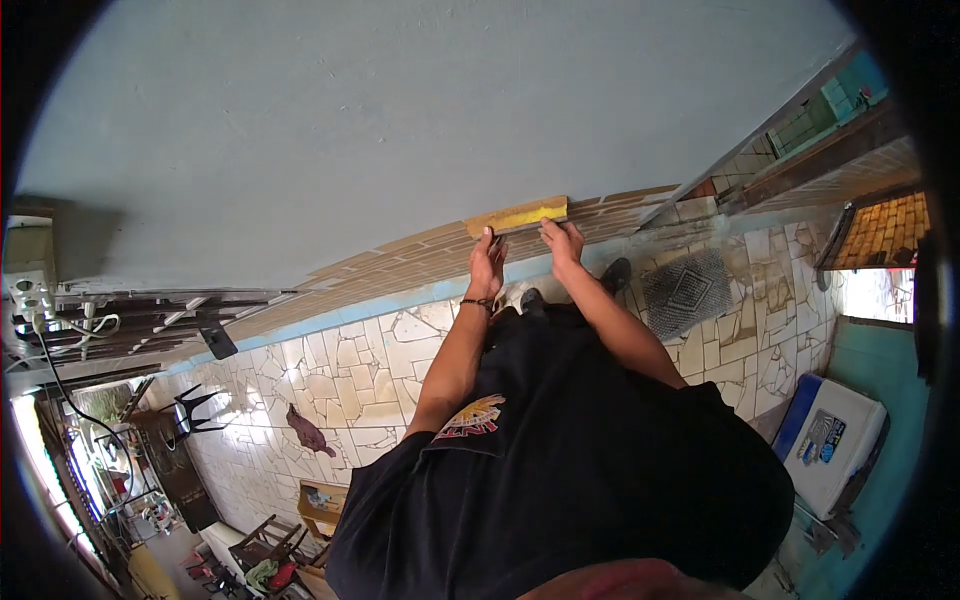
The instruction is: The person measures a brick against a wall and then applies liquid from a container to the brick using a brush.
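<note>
A long flat bar with a tan and bright yellow face [518,214] lies against the wall, right at the line where plain grey meets a brick pattern. My left hand [486,268] grips its left lower edge, thumb up on the face. At its right end my right hand [563,246] holds the lower edge with bent fingers. The frame does not show clearly what kind of tool the bar is. Above it spreads the smooth grey wall [400,120]; the tan brick-pattern band [400,262] runs below and to both sides.
My shoes stand on the stone-patterned tile floor [370,345], close to the wall's foot. A grey mat [687,292] lies right of my feet, a dark reddish cloth [311,432] to the left. A white and blue cooler [828,440] sits far right. Wooden furniture [322,508] stands behind at left.
</note>
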`<act>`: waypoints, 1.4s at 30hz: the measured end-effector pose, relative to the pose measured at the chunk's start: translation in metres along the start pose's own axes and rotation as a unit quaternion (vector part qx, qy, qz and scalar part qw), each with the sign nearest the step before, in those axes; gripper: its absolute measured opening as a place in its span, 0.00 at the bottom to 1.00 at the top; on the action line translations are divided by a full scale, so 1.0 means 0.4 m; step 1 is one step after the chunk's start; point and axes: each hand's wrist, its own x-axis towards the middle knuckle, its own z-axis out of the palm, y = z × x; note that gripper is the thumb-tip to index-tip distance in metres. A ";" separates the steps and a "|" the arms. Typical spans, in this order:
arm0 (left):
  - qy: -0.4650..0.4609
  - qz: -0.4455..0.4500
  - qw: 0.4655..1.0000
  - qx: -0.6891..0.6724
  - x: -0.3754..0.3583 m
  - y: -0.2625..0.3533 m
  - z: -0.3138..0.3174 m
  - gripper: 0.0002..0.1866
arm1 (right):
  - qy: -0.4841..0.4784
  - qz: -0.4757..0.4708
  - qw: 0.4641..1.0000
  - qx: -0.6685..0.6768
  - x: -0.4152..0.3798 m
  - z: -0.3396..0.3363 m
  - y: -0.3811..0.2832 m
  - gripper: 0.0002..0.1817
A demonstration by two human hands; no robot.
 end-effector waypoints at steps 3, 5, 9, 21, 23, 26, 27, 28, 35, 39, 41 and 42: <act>-0.009 -0.004 1.000 0.003 -0.003 -0.001 -0.010 0.31 | -0.005 0.002 1.000 0.004 -0.013 -0.006 -0.002 0.11; -0.009 -0.004 1.000 0.003 -0.001 -0.001 -0.013 0.32 | -0.010 0.002 1.000 -0.001 -0.015 -0.011 -0.001 0.11; -0.006 -0.003 1.000 0.001 -0.001 -0.007 -0.017 0.31 | -0.013 0.000 1.000 -0.014 -0.033 -0.018 -0.004 0.10; -0.010 -0.014 0.999 -0.048 0.006 -0.012 -0.042 0.26 | -0.010 -0.008 1.000 -0.008 -0.046 -0.031 0.020 0.10; -0.003 -0.013 0.999 -0.045 -0.011 -0.010 -0.032 0.24 | -0.009 -0.007 1.000 -0.005 -0.058 -0.030 0.015 0.11; -0.003 -0.006 0.999 -0.043 -0.030 -0.011 -0.028 0.22 | -0.005 -0.005 1.000 -0.004 -0.069 -0.038 0.017 0.12; -0.008 -0.005 0.999 -0.041 -0.034 -0.013 -0.032 0.21 | -0.006 -0.007 1.000 -0.003 -0.072 -0.042 0.019 0.12; -0.013 -0.005 0.999 -0.039 -0.038 -0.015 -0.035 0.20 | -0.008 -0.009 1.000 -0.001 -0.075 -0.046 0.021 0.13; -0.004 -0.020 0.998 -0.060 -0.094 -0.043 -0.052 0.19 | 0.020 -0.013 0.999 0.025 -0.116 -0.079 0.041 0.22; -0.009 -0.038 0.996 -0.075 -0.121 -0.082 -0.059 0.20 | 0.061 -0.006 0.994 0.085 -0.171 -0.105 0.034 0.32; -0.022 -0.038 0.996 -0.079 -0.137 -0.108 -0.053 0.17 | 0.062 0.004 0.992 0.114 -0.194 -0.128 0.019 0.32; -0.033 -0.040 0.995 -0.083 -0.145 -0.120 -0.047 0.17 | 0.056 0.010 0.991 0.123 -0.202 -0.141 0.013 0.31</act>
